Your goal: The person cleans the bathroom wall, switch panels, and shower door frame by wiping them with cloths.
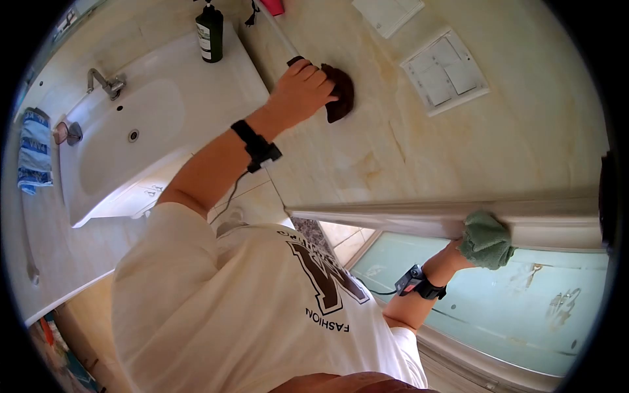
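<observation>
My left hand [303,90] is closed round a dark brown cloth [339,95] against the marbled wall, its fingers bent over the near side. A white switch plate [445,71] is to the right of this hand. At the right, my right hand [464,254] has a green cloth [487,240] bunched over it, against the pale door frame [557,223]. The cloth hides the fingers of that hand. Each wrist wears a black strap with a small device and a cable.
A white sink [164,98] with a chrome faucet [105,84] is at the upper left, with a dark green pump bottle [210,33] on its rim. A blue and white towel [35,150] hangs at the far left. Frosted glass [524,295] is below the frame.
</observation>
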Demonstrator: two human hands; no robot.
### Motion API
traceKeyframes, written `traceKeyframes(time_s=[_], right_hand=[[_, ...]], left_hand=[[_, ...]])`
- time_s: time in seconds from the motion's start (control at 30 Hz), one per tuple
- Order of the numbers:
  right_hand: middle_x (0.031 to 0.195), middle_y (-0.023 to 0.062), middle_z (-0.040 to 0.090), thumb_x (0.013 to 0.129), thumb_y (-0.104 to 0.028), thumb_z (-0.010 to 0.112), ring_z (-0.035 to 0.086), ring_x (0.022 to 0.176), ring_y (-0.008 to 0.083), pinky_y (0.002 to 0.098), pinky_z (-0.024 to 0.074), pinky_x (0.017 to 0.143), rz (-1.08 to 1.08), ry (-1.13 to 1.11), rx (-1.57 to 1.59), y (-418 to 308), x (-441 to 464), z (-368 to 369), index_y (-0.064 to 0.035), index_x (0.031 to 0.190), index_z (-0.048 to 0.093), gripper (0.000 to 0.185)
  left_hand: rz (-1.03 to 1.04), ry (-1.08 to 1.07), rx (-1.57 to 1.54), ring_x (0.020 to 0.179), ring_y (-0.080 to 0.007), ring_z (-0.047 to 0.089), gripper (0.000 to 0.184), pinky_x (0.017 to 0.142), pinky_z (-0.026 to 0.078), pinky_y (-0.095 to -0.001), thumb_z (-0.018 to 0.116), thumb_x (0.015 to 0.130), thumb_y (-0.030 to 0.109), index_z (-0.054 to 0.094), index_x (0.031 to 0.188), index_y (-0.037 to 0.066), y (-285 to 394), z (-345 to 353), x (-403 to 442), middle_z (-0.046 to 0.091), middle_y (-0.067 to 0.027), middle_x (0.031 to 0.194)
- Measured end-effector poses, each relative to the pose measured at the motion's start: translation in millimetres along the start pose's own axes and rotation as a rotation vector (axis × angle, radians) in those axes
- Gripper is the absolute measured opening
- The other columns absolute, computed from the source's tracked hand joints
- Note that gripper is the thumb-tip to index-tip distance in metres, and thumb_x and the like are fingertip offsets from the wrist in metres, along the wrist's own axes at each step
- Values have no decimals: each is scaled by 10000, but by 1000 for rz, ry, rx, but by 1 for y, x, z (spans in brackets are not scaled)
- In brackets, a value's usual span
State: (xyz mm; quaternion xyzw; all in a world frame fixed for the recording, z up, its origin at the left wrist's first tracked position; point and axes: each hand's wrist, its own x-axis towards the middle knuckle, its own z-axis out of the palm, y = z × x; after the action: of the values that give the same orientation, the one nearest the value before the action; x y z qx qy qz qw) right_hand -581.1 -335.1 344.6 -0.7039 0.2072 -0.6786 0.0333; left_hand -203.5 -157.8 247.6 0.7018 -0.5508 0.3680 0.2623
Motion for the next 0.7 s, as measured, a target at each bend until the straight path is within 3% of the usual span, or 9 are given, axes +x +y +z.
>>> traceKeyframes(time_s=[0.23, 0.3, 0.33, 0.43, 0.47, 0.5, 0.53, 0.6, 0.7], right_hand=[[1244, 163, 563, 807, -158, 710, 589, 1068, 270, 394, 519, 918, 68, 43, 127, 2, -1, -3, 52, 1278, 451, 577], [1254, 167, 564, 801, -174, 728, 579, 1094, 309, 429, 486, 947, -383, -26, -427, 5, 0, -8, 29, 1260, 494, 554], [1256, 170, 564, 800, -184, 733, 573, 1103, 327, 445, 473, 952, -408, -31, -455, 6, 2, -10, 15, 1248, 516, 536], [1253, 181, 564, 803, -193, 731, 567, 1111, 355, 468, 462, 938, -611, -22, -728, -3, 10, -8, -11, 1237, 544, 506], [1187, 179, 597, 781, -158, 732, 586, 1066, 358, 466, 478, 896, -636, -25, -713, -9, 15, -6, -2, 1176, 577, 452], [1187, 179, 597, 781, -158, 732, 586, 1066, 358, 466, 478, 896, -641, -22, -709, -5, 14, -8, -2, 1176, 577, 452], [1065, 185, 619, 815, -192, 692, 601, 927, 355, 452, 502, 820, -364, 26, -613, 5, 11, -10, 12, 1080, 585, 351], [821, 173, 645, 835, -198, 632, 598, 711, 326, 432, 513, 675, -479, -8, -686, -20, 26, -1, 33, 855, 613, 232], [802, 178, 643, 818, -174, 632, 586, 690, 316, 416, 497, 629, -481, 34, -742, -13, 25, -4, 40, 767, 607, 222]], left_hand=[[180, 118, -193, 851, -256, 558, 227, 939, 409, -422, 694, 718, 292, 620, 817, 102, -94, 17, 6, 577, -60, 839], [22, 135, -231, 875, -279, 563, 255, 945, 399, -432, 683, 711, 293, 628, 849, 86, -126, 29, 15, 584, -102, 854], [24, 139, -231, 875, -279, 563, 255, 945, 399, -432, 683, 711, 293, 628, 849, 86, -144, 38, 17, 584, -102, 854], [-353, 395, -25, 1184, -300, 503, 222, 1017, 356, -407, 595, 849, 174, 653, 1041, 79, -187, 86, 8, 597, -141, 1179], [-437, 397, -215, 1306, -341, 402, 350, 1083, 301, -393, 529, 932, 164, 543, 1257, 35, -190, 113, -2, 464, -191, 1380], [-542, 422, -338, 1331, -359, 360, 434, 1104, 272, -389, 506, 953, 188, 427, 1337, 3, -161, 102, -3, 391, -220, 1424], [-644, 450, -462, 1356, -377, 318, 534, 1126, 242, -384, 483, 974, 213, 310, 1417, -29, -125, 88, -2, 317, -249, 1468], [-915, 222, -931, 1403, -354, 232, 745, 1135, 216, -359, 483, 969, 330, 92, 1461, -70, -63, 62, -2, 213, -288, 1500], [-996, 193, -1187, 1243, -357, 443, 662, 1038, 361, -359, 517, 954, 311, 231, 1394, -93, -19, 26, 16, 406, -280, 1359]])
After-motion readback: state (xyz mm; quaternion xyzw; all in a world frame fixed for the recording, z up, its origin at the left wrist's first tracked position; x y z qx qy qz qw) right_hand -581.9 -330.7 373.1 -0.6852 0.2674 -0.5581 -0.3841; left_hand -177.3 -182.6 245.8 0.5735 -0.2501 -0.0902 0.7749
